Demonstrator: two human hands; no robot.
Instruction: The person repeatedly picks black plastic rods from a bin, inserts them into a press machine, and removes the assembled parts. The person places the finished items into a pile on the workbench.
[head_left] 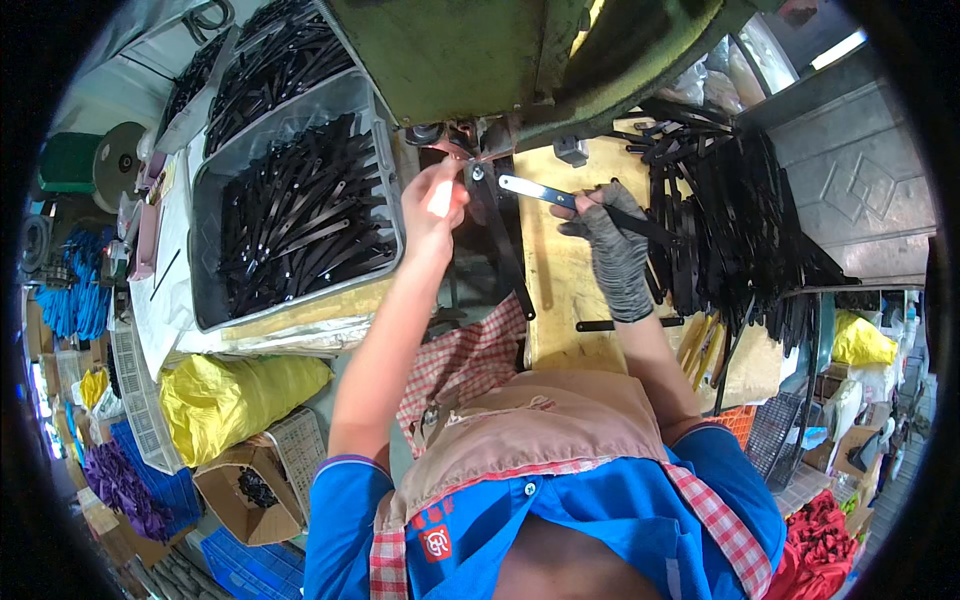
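Observation:
My left hand is bare and pinches a small part at the foot of a green press machine, right beside the end of a black metal strip. My right hand wears a grey knit glove and grips a flat strip with a shiny silver end that reaches toward the same spot under the machine. Both hands work over a yellowish wooden bench.
A grey plastic bin full of black metal strips stands left of the machine. A large loose pile of black strips lies at right. Yellow bags, a cardboard box and blue crates crowd the floor at lower left.

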